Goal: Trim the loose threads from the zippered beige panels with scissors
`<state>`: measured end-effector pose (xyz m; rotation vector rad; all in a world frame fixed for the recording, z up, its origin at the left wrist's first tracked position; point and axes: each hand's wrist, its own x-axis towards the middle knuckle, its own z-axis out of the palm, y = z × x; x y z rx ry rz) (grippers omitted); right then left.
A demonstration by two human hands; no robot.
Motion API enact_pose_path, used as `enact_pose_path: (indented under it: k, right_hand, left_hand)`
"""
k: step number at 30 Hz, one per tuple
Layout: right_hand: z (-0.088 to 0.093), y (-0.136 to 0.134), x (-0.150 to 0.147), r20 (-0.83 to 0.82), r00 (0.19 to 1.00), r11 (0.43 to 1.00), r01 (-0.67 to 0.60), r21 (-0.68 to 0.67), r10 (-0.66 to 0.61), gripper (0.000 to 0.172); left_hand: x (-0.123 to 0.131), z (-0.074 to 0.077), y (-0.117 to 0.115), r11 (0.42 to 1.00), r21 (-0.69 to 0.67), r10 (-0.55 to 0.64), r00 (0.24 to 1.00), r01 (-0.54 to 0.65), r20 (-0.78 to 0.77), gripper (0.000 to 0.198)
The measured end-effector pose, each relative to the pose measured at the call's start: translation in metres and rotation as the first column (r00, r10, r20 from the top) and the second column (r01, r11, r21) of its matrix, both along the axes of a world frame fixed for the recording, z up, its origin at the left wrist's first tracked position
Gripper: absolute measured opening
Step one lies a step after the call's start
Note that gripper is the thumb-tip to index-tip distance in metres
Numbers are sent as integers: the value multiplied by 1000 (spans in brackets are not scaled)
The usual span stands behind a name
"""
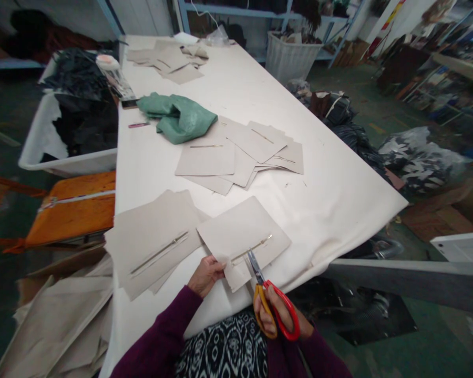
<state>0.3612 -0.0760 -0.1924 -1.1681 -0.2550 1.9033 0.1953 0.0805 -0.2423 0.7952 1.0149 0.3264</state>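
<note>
My left hand [207, 275] pinches the near left edge of a beige panel [242, 223] that has a metal zipper [260, 242] set in it. In my right hand [279, 310] is a pair of scissors [256, 269], one handle red and the other yellow. The blade tips touch or hover just over the panel beside the zipper; I cannot tell which. Left of it lies a stack of similar panels [161, 220], with a zipper on the top one. Farther up the table is a spread of more zippered panels [213, 160].
A crumpled green cloth [185, 118] lies on the white table [299, 199], near a small pink tool [137, 125]. More beige pieces [173, 60] sit at the far end. A white bin [71, 167] of dark scraps and an orange stool [73, 205] stand to the left.
</note>
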Motion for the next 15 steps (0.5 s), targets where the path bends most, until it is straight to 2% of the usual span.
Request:
enact_pose_path:
  k: [2,5,6,7,8,10,11,12,13,15]
  right_hand:
    - [-6,-6,7,13,997,997,81,-17,-81,63]
    - [-17,-20,14,160,976,988,153,-35,-146,62]
    - [-21,-25,16,254,960,989,135,-56,-117,63]
    - [-25,-29,18,365,929,992,99,-83,-62,65]
    - [-28,-33,20,477,879,992,50,-117,13,68]
    - [-33,-38,26,692,703,981,-47,-189,167,71]
    - [-34,-39,30,774,595,974,-77,-212,216,70]
    - [-34,-38,35,835,492,969,-93,-228,244,66]
    - [-32,-37,40,881,395,965,-97,-243,261,61]
    - [-28,-31,54,935,192,954,-92,-285,298,48]
  left_hand:
    - [-8,-3,-5,995,6,-101,989,102,-104,26]
    - [-21,2,-7,956,20,-279,929,293,-244,29]
    - [-23,5,-4,927,84,-325,893,366,-311,32]
    - [-21,9,1,873,191,-346,847,448,-405,33]
    - [-16,13,7,782,318,-332,790,537,-516,33]
    - [7,18,19,498,520,-215,680,694,-701,29]
    - [23,17,24,359,578,-157,658,733,-736,26]
    - [40,14,27,254,630,-132,672,734,-729,21]
    - [59,8,27,173,683,-133,704,709,-697,17]
    - [91,-9,21,69,775,-162,774,628,-612,15]
